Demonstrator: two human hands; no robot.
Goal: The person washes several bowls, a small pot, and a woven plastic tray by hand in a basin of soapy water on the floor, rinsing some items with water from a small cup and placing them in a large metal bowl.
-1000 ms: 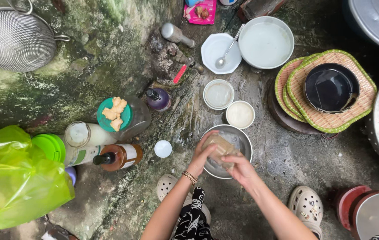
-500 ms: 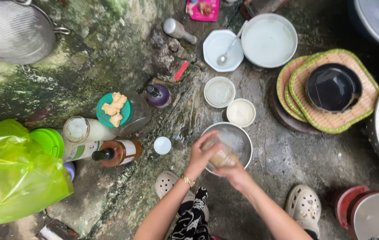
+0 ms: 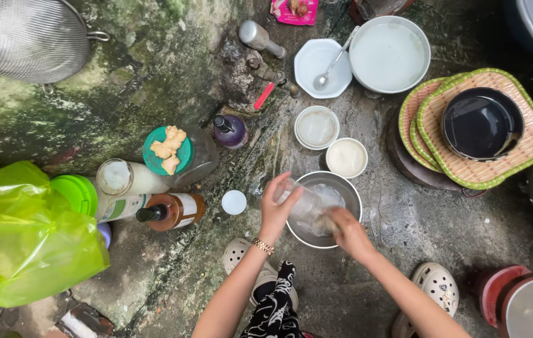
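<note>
I look straight down at a wet concrete floor. My left hand (image 3: 277, 209) grips a clear drinking glass (image 3: 301, 201), tilted over a metal basin (image 3: 342, 188) that holds soapy water. My right hand (image 3: 346, 229) is closed at the glass's mouth, seemingly around a scrubbing pad that I cannot make out clearly. Both hands are above the basin. A gold bracelet sits on my left wrist.
Two small white bowls (image 3: 316, 127) (image 3: 346, 157) lie beyond the basin, then a white dish with a spoon (image 3: 321, 60) and a large white bowl (image 3: 389, 54). Bottles (image 3: 172, 211) and a lime bag (image 3: 22, 235) stand left; woven mats with a black pan (image 3: 480, 122) right. Sandals (image 3: 436, 283) lie near.
My hands shifted slightly over the basin; the glass has turned and now tilts with its mouth toward my right hand.
</note>
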